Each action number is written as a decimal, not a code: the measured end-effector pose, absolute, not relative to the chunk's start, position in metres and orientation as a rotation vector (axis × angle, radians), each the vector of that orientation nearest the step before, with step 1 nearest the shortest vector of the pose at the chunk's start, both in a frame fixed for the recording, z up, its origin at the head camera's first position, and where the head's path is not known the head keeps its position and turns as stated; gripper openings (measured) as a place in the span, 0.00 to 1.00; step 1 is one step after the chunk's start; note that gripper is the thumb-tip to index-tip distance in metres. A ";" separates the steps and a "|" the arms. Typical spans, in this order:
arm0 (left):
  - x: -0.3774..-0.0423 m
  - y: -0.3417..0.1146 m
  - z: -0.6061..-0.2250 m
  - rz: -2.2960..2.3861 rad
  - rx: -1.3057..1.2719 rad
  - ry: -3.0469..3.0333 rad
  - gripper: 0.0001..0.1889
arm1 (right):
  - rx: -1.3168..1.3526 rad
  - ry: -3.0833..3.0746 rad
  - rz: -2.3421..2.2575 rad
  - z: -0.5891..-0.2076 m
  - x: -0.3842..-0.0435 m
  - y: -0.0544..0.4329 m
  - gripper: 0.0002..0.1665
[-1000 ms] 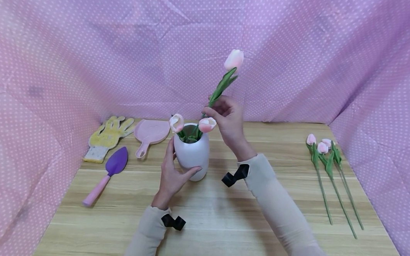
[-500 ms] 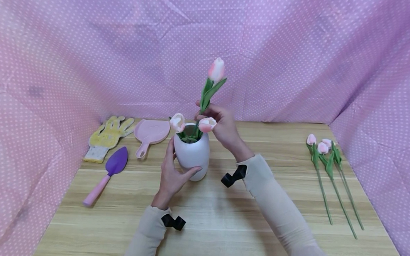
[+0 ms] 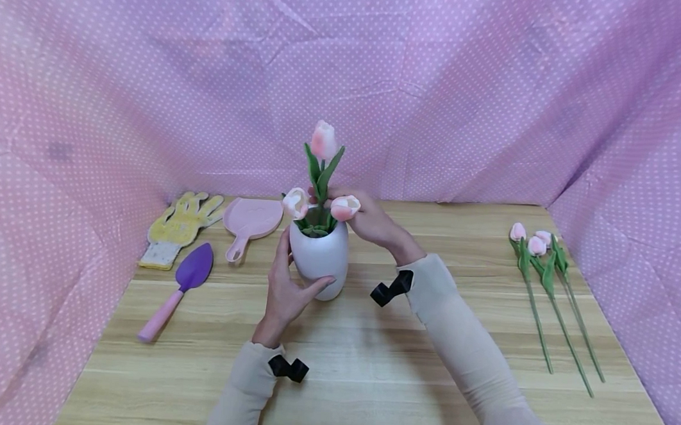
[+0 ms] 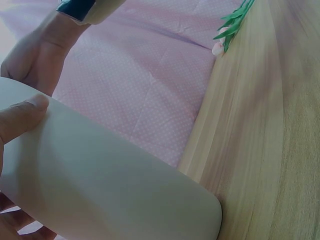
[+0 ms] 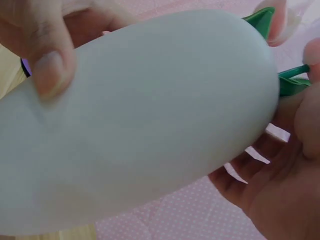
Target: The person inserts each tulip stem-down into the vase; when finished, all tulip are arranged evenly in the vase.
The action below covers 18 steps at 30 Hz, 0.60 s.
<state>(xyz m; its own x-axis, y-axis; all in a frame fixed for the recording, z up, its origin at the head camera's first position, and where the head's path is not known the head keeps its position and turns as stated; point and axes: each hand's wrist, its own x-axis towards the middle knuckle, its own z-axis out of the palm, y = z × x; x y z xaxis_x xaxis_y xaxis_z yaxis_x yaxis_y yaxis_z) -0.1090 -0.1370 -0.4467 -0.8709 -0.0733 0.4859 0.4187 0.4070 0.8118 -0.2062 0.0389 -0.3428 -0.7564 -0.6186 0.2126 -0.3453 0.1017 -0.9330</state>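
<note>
A white vase stands on the table, and my left hand grips its left side, thumb across the front. Two pale pink tulips, the left tulip and the right tulip, lean out over its rim. Between them a taller tulip rises upright, its stem going down into the vase mouth. My right hand holds this tulip by the stem just above the rim; the fingertips are partly hidden behind leaves and the right bloom. In the right wrist view, the right hand's fingers lie close beside the vase's upper end.
Several things lie about the wooden table. On the left are a yellow-and-white glove, a pink dustpan-shaped scoop and a purple trowel with a pink handle. Three loose tulips lie at the right. Pink dotted cloth surrounds the table.
My right hand has moved left and down with the tall tulip, which now stands lower and more upright in the vase. The left hand and vase have hardly moved.
</note>
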 end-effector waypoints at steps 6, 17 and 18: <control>-0.109 -0.137 -0.446 -1.464 -0.292 -2.219 0.60 | -0.977 2.152 -1.646 -0.340 -0.204 0.042 0.17; -0.109 -0.138 -0.446 -1.479 -0.298 -2.219 0.60 | -0.820 2.174 -1.745 -0.347 -0.204 0.045 0.20; -0.110 -0.138 -0.447 -1.480 -0.297 -2.219 0.60 | -0.818 2.163 -1.768 -0.348 -0.205 0.046 0.21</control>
